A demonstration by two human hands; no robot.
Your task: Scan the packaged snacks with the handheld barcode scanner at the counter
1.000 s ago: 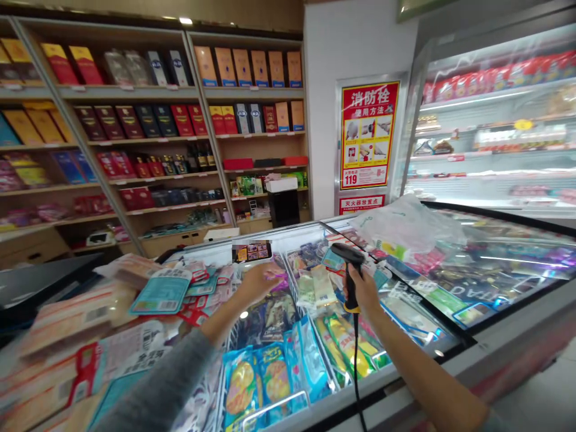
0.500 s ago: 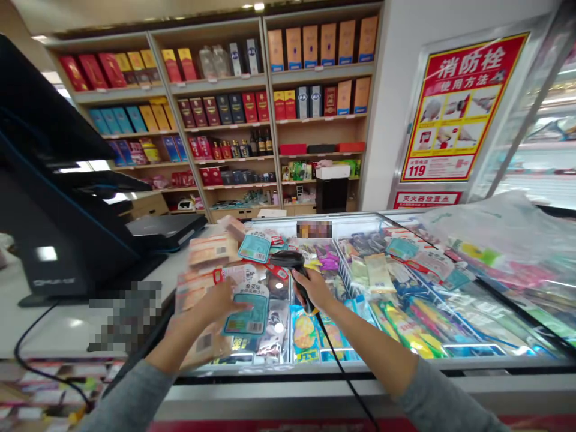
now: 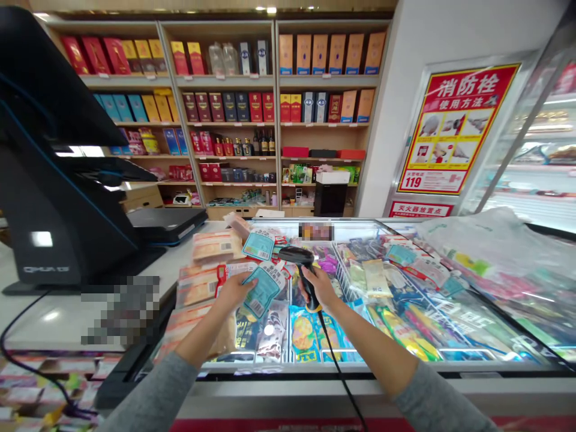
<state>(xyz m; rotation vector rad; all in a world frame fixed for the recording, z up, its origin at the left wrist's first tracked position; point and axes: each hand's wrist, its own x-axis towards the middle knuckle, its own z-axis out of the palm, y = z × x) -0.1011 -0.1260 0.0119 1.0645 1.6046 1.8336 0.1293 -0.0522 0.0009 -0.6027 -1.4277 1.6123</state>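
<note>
My right hand (image 3: 318,289) is closed round the handle of a black barcode scanner (image 3: 299,257), its head pointing left and its cable hanging toward me. In my left hand (image 3: 237,292) is a snack packet (image 3: 261,293) with a teal label, pinched by its left edge and tilted. The scanner head sits just above and to the right of this packet. Beyond it, a similar teal-labelled packet (image 3: 259,245) lies on the freezer's glass. Beside my left hand are several stacked packs with orange and white wrapping (image 3: 202,285).
A chest freezer (image 3: 360,375) with frozen goods under glass spans the front. On the right lie more teal-labelled packets (image 3: 402,255) and a white plastic bag (image 3: 490,240). At left stand a checkout terminal (image 3: 54,198) and a flat black device (image 3: 166,222). Shelves of boxes (image 3: 229,108) line the back.
My left hand has moved slightly right and lifted the packet, which is now tilted nearer the scanner. My right hand still holds the scanner. The camera view has shifted a little.
</note>
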